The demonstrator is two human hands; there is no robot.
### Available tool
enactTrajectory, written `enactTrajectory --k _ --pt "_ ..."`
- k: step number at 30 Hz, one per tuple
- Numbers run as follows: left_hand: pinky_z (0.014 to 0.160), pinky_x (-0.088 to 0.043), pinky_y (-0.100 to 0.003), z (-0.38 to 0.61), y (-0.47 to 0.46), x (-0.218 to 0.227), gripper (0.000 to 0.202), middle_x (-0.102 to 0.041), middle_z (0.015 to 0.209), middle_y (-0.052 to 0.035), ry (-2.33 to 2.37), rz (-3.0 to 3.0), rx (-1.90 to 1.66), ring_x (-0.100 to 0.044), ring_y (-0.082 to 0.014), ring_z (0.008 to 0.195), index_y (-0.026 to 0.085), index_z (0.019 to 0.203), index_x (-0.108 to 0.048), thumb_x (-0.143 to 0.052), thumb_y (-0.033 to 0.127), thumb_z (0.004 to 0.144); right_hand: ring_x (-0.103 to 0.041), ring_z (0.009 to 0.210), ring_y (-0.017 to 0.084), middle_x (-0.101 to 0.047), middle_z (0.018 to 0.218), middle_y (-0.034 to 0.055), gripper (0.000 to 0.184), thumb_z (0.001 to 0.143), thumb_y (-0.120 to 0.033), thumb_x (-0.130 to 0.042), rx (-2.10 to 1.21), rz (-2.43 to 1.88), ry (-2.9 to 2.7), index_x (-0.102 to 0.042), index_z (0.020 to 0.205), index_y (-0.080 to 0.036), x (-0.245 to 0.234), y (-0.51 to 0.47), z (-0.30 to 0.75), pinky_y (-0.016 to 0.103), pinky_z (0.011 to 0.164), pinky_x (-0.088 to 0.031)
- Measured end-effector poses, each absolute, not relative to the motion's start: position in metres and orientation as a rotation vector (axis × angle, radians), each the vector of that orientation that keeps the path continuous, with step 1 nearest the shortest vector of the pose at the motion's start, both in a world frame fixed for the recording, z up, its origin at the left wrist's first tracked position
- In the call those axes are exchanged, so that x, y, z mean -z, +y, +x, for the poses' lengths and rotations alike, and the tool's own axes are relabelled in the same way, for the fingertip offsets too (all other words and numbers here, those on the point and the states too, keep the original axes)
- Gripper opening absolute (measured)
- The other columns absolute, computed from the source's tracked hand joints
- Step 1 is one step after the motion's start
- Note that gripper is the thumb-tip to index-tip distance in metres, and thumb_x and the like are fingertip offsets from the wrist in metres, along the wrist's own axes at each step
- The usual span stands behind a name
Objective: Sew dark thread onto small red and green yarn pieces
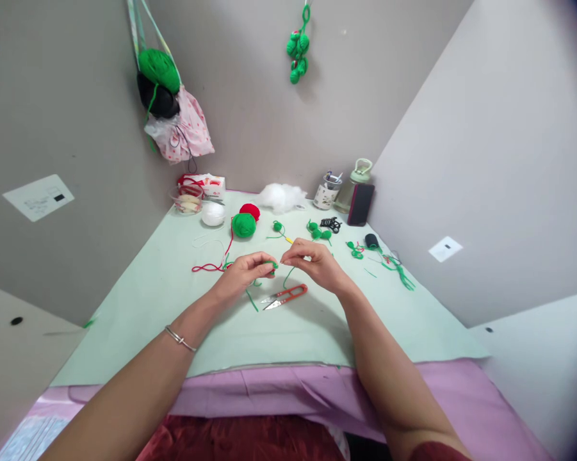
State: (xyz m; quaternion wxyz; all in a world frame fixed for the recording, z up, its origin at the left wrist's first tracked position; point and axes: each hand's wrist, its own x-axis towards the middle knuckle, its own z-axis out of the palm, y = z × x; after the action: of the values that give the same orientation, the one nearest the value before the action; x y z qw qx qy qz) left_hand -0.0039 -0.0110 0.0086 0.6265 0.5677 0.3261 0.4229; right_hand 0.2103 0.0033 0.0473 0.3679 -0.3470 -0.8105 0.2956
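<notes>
Purple cloth (288, 390) lies nearest you; beyond it, above the pale green mat (173, 282), your left hand (243, 272) pinches a small green yarn piece (271, 266) between thumb and fingertips. Your right hand (317, 262), fingers closed in a matching pinch, grips the green strand (288, 276) trailing from that piece, likely to keep it taut and in view. Red snips (288, 296) lie just beneath both hands, apparently kept within reach, while at the back a clear bowl (187, 202) holds pale items too small to identify, a cup (326, 192) holds upright tools, and a hanging bag (182, 131) carries green and black yarn balls.
</notes>
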Motion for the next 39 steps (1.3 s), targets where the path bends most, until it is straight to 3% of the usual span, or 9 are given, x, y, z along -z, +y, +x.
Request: enactTrajectory --k 10,17,22,26,32,39 --pt "0.084 -0.045 -0.031 -0.004 -0.014 -0.013 0.021 -0.066 0.088 -0.0035 0.718 1.347 -0.959 -0.062 -0.0182 0.085 0.020 0.089 -0.071 -0.068 0.039 0.081 -0.054 0.072 0.015 -0.061 0.077 0.0034 0.021 0.089 -0.038 -0.065 -0.833 -0.850 -2.088 -0.073 0.083 -0.020 -0.047 0.001 0.204 0.030 0.068 -0.042" --pt "0.085 -0.047 -0.032 -0.001 -0.012 -0.013 0.023 -0.067 0.091 -0.0031 0.752 1.211 -1.016 -0.062 -0.0168 0.084 0.020 0.090 -0.072 -0.075 0.037 0.075 -0.055 0.080 0.016 -0.058 0.086 0.0047 0.015 0.087 -0.034 -0.067 -0.659 -0.917 -2.024 -0.075 0.085 -0.022 -0.043 0.004 0.201 0.029 0.068 -0.045" --pt "0.089 -0.047 -0.031 0.000 -0.011 -0.009 0.022 -0.067 0.093 -0.0037 0.711 1.207 -1.029 -0.060 -0.0162 0.088 0.018 0.091 -0.071 -0.074 0.036 0.077 -0.058 0.071 0.013 -0.060 0.086 0.0034 0.012 0.085 -0.031 -0.069 -0.839 -0.891 -1.910 -0.074 0.087 -0.020 -0.035 0.005 0.199 0.028 0.063 -0.051" --pt "0.092 -0.048 -0.035 0.001 -0.006 -0.001 0.023 -0.066 0.095 -0.0043 0.697 1.152 -1.057 -0.061 -0.0171 0.090 0.017 0.089 -0.070 -0.075 0.036 0.076 -0.062 0.077 0.014 -0.063 0.095 0.0044 0.013 0.085 -0.027 -0.067 -0.915 -0.855 -1.864 -0.072 0.096 -0.021 -0.035 -0.001 0.192 0.029 0.067 -0.055" --pt "0.092 -0.048 -0.036 0.000 -0.004 0.005 0.024 -0.065 0.093 -0.0031 0.725 1.141 -1.078 -0.062 -0.0164 0.089 0.017 0.088 -0.067 -0.073 0.037 0.077 -0.063 0.085 0.015 -0.069 0.094 0.0046 0.016 0.091 -0.023 -0.060 -0.590 -0.886 -2.078 -0.070 0.103 -0.022 -0.035 -0.007 0.186 0.027 0.073 -0.053" --pt "0.074 -0.043 -0.028 0.002 -0.004 0.007 0.020 -0.065 0.080 -0.0009 0.961 1.357 -1.085 -0.058 -0.0152 0.078 0.017 0.082 -0.066 -0.071 0.035 0.075 -0.062 0.075 0.012 -0.070 0.092 0.0043 0.016 0.096 -0.018 -0.052 -0.090 -0.922 -2.295 -0.068 0.096 -0.020 -0.025 -0.006 0.184 0.023 0.067 -0.046"
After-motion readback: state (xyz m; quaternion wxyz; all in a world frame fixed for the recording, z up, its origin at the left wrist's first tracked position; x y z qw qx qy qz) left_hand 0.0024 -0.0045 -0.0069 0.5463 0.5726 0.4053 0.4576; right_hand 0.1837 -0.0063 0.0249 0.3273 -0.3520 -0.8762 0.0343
